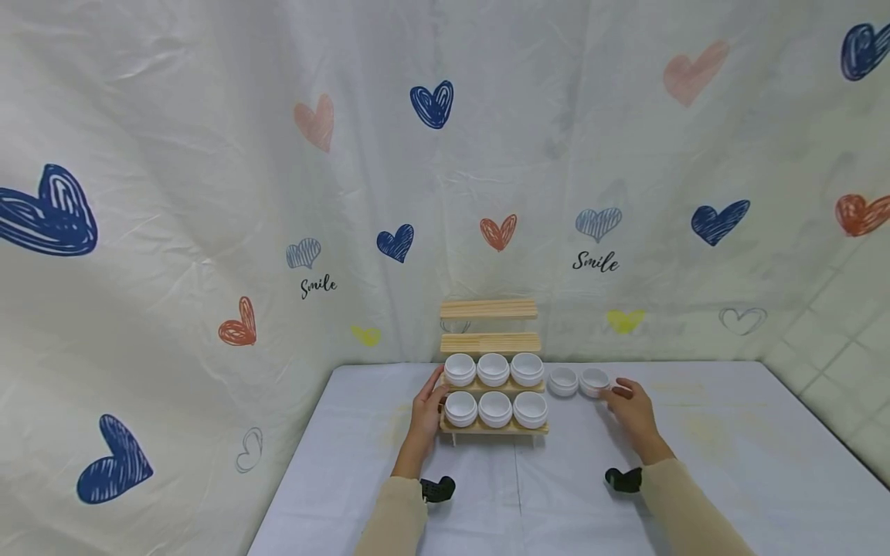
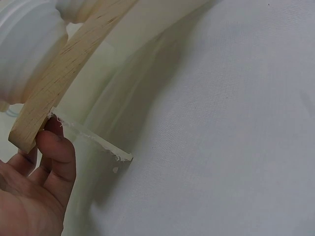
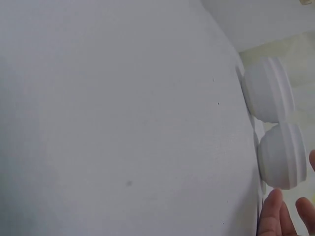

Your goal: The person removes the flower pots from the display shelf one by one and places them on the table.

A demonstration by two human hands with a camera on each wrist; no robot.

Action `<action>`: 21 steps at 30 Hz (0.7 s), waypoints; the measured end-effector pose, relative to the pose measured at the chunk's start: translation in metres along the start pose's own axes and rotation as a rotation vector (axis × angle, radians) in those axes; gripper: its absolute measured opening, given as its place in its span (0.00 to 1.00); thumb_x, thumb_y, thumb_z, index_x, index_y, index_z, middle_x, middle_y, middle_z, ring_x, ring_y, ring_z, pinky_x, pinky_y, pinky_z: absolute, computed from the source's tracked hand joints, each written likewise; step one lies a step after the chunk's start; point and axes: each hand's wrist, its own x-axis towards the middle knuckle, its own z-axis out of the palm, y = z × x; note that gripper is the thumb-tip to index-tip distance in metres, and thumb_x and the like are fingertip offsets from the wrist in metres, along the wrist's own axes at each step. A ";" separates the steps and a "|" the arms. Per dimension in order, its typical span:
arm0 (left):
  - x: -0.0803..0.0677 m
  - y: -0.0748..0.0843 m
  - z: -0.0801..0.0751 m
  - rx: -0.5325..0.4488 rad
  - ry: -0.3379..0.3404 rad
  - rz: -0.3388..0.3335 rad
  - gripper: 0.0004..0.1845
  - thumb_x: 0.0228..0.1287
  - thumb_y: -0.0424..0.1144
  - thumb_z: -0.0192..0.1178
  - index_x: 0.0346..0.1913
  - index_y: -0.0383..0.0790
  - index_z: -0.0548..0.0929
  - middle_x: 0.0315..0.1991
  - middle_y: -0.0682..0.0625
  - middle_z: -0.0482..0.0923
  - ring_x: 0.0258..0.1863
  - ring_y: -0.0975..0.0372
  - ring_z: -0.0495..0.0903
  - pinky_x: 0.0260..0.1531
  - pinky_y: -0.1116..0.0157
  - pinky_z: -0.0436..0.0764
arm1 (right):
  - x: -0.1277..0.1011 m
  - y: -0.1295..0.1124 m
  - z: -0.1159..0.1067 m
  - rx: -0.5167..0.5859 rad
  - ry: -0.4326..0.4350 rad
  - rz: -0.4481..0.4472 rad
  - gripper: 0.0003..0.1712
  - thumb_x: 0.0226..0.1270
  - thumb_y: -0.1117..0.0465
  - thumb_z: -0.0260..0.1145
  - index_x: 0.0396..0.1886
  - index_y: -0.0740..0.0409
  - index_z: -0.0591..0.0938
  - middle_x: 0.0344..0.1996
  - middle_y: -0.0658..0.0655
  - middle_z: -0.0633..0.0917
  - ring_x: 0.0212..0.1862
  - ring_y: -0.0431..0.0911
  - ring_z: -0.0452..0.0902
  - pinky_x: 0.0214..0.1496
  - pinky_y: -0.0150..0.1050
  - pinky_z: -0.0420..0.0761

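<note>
A stepped wooden rack [image 1: 490,343] stands at the back of the white-clothed table [image 1: 695,455]. Its two lower steps each carry three white jars [image 1: 494,369]; the two upper steps are bare. My left hand [image 1: 426,411] rests against the rack's left end, and in the left wrist view its fingers [image 2: 51,147] touch the wooden side piece [image 2: 59,83]. Two more white jars [image 1: 563,381] [image 1: 594,381] stand on the table right of the rack. My right hand [image 1: 629,405] lies open just right of the nearer jar [image 3: 281,155], fingertips [image 3: 275,211] close to it.
A white cloth backdrop [image 1: 208,193] printed with hearts and the word "Smile" hangs close behind the rack. A tiled wall [image 1: 848,363] shows at the far right. Black wrist mounts [image 1: 438,489] [image 1: 623,479] sit on both sleeves. The table's left edge [image 1: 292,455] runs diagonally.
</note>
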 end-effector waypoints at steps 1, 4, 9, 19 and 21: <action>0.002 -0.003 0.000 -0.003 0.005 0.002 0.28 0.76 0.40 0.55 0.77 0.51 0.69 0.43 0.54 0.80 0.39 0.65 0.77 0.41 0.68 0.75 | 0.000 0.001 0.000 0.012 0.019 0.006 0.41 0.75 0.54 0.61 0.78 0.68 0.57 0.69 0.73 0.68 0.50 0.45 0.79 0.39 0.23 0.76; 0.004 -0.010 0.001 0.013 0.027 0.012 0.28 0.76 0.42 0.56 0.76 0.53 0.70 0.45 0.54 0.81 0.39 0.66 0.77 0.41 0.69 0.74 | -0.004 0.001 0.001 0.043 0.065 0.016 0.40 0.74 0.54 0.62 0.76 0.69 0.60 0.67 0.72 0.71 0.42 0.37 0.77 0.38 0.23 0.77; 0.005 -0.014 0.002 0.035 0.047 0.027 0.27 0.74 0.44 0.56 0.75 0.56 0.72 0.47 0.52 0.81 0.39 0.66 0.77 0.42 0.69 0.74 | -0.014 -0.005 0.003 0.086 0.119 0.006 0.36 0.74 0.56 0.63 0.74 0.67 0.63 0.60 0.66 0.74 0.38 0.36 0.77 0.38 0.27 0.79; 0.004 -0.010 0.001 0.031 0.023 0.043 0.28 0.75 0.45 0.56 0.76 0.55 0.71 0.50 0.50 0.81 0.39 0.66 0.78 0.42 0.69 0.75 | -0.041 -0.044 0.016 0.152 0.102 -0.068 0.29 0.74 0.58 0.64 0.69 0.63 0.69 0.50 0.53 0.77 0.40 0.29 0.73 0.41 0.21 0.77; -0.001 -0.001 0.001 0.016 0.009 0.030 0.28 0.75 0.43 0.56 0.76 0.53 0.71 0.49 0.50 0.81 0.39 0.66 0.78 0.42 0.68 0.75 | -0.046 -0.052 0.020 0.135 0.078 -0.076 0.28 0.75 0.57 0.64 0.69 0.62 0.69 0.54 0.55 0.77 0.44 0.32 0.72 0.42 0.21 0.77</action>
